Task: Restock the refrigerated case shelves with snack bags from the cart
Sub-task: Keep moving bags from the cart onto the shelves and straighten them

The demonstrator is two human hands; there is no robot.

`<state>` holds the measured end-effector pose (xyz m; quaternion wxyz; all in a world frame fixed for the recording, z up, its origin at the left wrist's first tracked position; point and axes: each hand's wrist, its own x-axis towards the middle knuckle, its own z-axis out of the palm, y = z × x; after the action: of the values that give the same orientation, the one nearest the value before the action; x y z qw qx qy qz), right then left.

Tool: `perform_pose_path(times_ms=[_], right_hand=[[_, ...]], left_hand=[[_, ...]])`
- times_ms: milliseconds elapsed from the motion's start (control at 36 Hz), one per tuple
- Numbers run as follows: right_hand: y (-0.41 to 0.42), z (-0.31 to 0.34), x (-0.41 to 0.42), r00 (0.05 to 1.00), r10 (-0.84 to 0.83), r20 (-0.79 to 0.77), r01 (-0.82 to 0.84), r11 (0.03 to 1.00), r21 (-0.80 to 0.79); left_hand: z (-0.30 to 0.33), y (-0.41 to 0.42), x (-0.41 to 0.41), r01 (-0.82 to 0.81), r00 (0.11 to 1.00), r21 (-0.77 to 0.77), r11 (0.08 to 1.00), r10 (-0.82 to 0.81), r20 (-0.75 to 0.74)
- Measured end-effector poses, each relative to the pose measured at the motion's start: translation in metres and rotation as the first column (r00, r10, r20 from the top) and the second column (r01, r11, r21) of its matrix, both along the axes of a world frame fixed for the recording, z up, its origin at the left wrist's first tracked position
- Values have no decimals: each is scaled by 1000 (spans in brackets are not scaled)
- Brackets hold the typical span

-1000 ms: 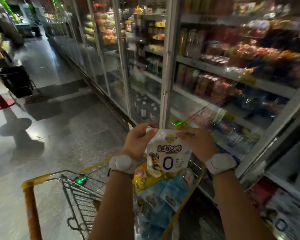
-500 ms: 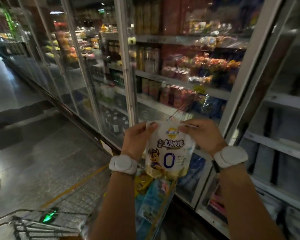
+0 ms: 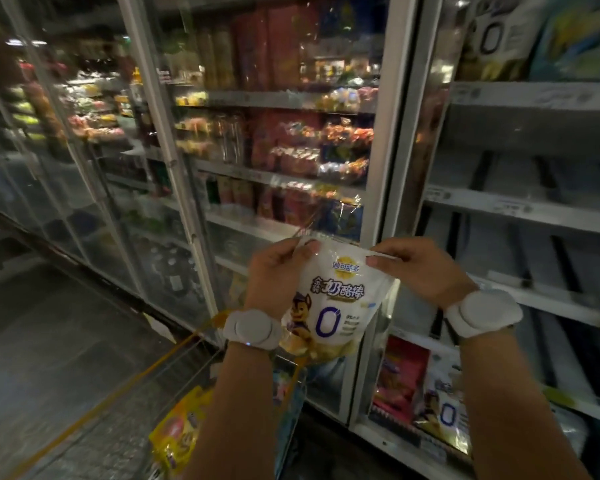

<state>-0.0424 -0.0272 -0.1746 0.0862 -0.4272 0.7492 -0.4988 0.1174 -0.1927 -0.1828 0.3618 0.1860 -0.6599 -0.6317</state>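
One white snack bag (image 3: 336, 299) is held up in front of the refrigerated case (image 3: 395, 140), between the two hands and above the cart (image 3: 174, 355). The left hand (image 3: 274, 275) grips its top left corner, thumb on the front face and fingers (image 3: 303, 247) curled over the upper edge; the right hand (image 3: 420, 268) pinches the top right edge between thumb and fingers. The bag hangs upright, facing the camera. Its print can be partly read — a yellow round logo at the top over a line of small blue Chinese characters, then large dark characters ending in 奶酪棒, a big blue "0" in the lower middle, and a cartoon puppy at the lower left; the small text beside the "0" is too fine to read. Each wrist carries one round white band — two in all, left (image 3: 252, 329) and right (image 3: 484, 311). Below the forearms, the cart shows its yellow rim and one yellow packet (image 3: 179, 431) at its left, its print blurred; the other bags in it are too hidden to count. To the right the case stands open, with white shelves (image 3: 520, 209) stacked one above another. On the lowest shelf in view one similar white bag with a blue "0" (image 3: 444, 410) stands just beside one red packet (image 3: 400, 375). Behind the glass door (image 3: 274, 150) to the left, packaged goods are too blurred to count or read.
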Motion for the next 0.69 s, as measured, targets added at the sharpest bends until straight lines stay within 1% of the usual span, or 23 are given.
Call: perform_pose_path(times_ms=[56, 139, 222, 333, 417, 556, 639, 694], right_hand=[[19, 7, -10, 999, -33, -10, 33, 999, -21], [37, 15, -22, 996, -73, -46, 72, 997, -26], [54, 21, -34, 989, -131, -75, 131, 991, -7], [75, 27, -42, 983, -175, -55, 174, 984, -24], [88, 29, -50, 969, -229, -91, 231, 973, 13], [110, 35, -66, 936, -329, -127, 329, 944, -23], [121, 44, -68, 934, -321, -161, 316, 947, -56], [132, 52, -72, 926, -329, -185, 320, 944, -81]], left_hand=[[4, 13, -15, 34, 999, 9, 999, -34, -16], [7, 25, -28, 47, 998, -32, 998, -48, -28], [11, 38, -40, 93, 994, -11, 996, -94, -48], [18, 55, -59, 137, 990, -23, 990, -138, -37], [23, 65, -71, 147, 989, -59, 987, -148, -7], [32, 86, -94, 198, 980, 7, 980, -198, 3], [35, 94, -107, 190, 982, 32, 981, -190, 1], [40, 103, -118, 191, 982, 60, 980, -189, -27]])
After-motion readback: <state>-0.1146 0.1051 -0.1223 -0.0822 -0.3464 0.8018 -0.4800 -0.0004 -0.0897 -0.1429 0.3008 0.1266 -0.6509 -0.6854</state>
